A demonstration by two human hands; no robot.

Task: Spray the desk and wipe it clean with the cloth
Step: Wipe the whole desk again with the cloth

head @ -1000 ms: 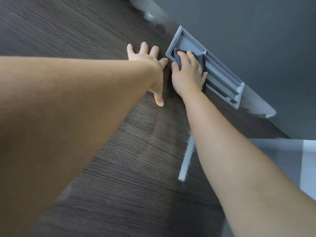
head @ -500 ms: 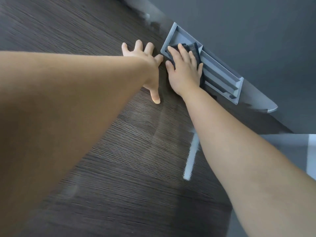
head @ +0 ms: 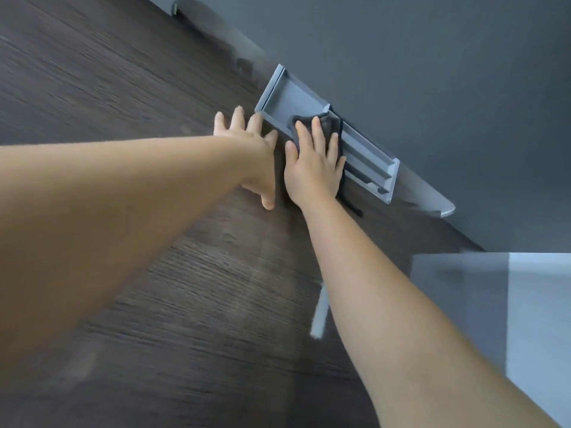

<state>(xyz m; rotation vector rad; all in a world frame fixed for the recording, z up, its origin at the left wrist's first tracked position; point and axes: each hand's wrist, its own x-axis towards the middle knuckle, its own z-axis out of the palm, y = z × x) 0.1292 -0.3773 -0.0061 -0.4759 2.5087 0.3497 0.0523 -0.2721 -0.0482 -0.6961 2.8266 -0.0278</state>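
Observation:
The dark wood-grain desk (head: 154,273) fills most of the view. A dark grey cloth (head: 328,122) lies over the front rim of a grey plastic tray (head: 287,94) at the desk's far edge. My right hand (head: 312,168) presses flat on the cloth with straight fingers, fingertips reaching into the tray. My left hand (head: 250,140) rests flat on the desk just left of it, fingers spread, thumb pointing back toward me. No spray bottle is in view.
A dark grey wall (head: 432,88) runs right behind the tray. A pale grey surface (head: 525,304) sits at the right past the desk's edge. A light streak (head: 319,316) shines on the desk near my right forearm.
My right hand has slid the cloth along the tray rim toward the divided right section. The left hand stays flat beside it. The camera has shifted, so the tray sits lower in view.

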